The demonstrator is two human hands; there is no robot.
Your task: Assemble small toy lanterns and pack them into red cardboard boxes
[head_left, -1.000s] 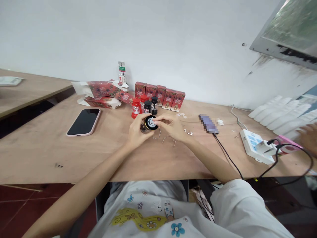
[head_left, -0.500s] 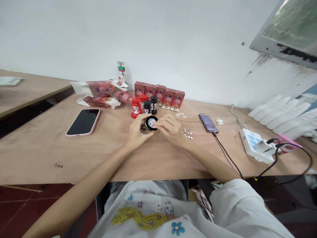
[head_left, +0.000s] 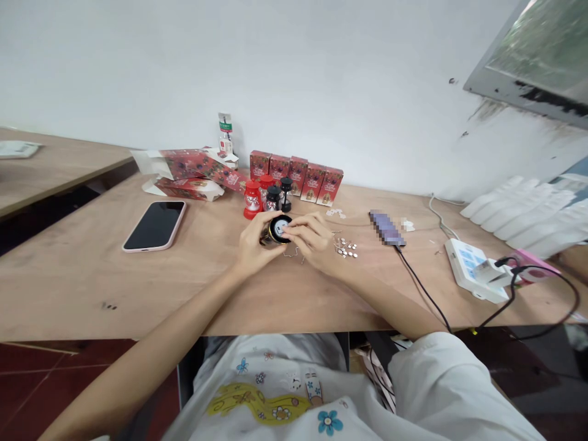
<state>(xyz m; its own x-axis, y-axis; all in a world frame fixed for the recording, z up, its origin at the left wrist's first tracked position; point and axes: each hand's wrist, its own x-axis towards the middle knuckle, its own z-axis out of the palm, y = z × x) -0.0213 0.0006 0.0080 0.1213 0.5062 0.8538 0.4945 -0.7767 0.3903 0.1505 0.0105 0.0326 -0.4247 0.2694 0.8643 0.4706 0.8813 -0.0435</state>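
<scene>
My left hand [head_left: 252, 246] is wrapped round a small black lantern [head_left: 264, 235], tilted so its round underside with a white centre [head_left: 278, 228] faces up toward me. My right hand [head_left: 316, 242] has its fingertips pinched together against that white centre; whatever is between them, if anything, is hidden. Just beyond my hands stand red lanterns [head_left: 252, 201], a black lantern [head_left: 272, 198] and a slim black lantern part [head_left: 285, 195]. Bent thin wires [head_left: 291, 254] lie below my fingers. Several small shiny round pieces [head_left: 351, 247] are scattered right of my right hand.
Red printed boxes [head_left: 297, 176] stand in a row near the wall, with opened red packaging [head_left: 193, 174] to their left. A pink-edged phone [head_left: 156, 226] lies left. On the right are a cabled phone [head_left: 388, 228] and a white power strip [head_left: 473, 269] with black cables.
My right fingertips have shifted slightly on the lantern's underside, and a dark mark on the white centre now looks different. My left hand keeps its hold in nearly the same place.
</scene>
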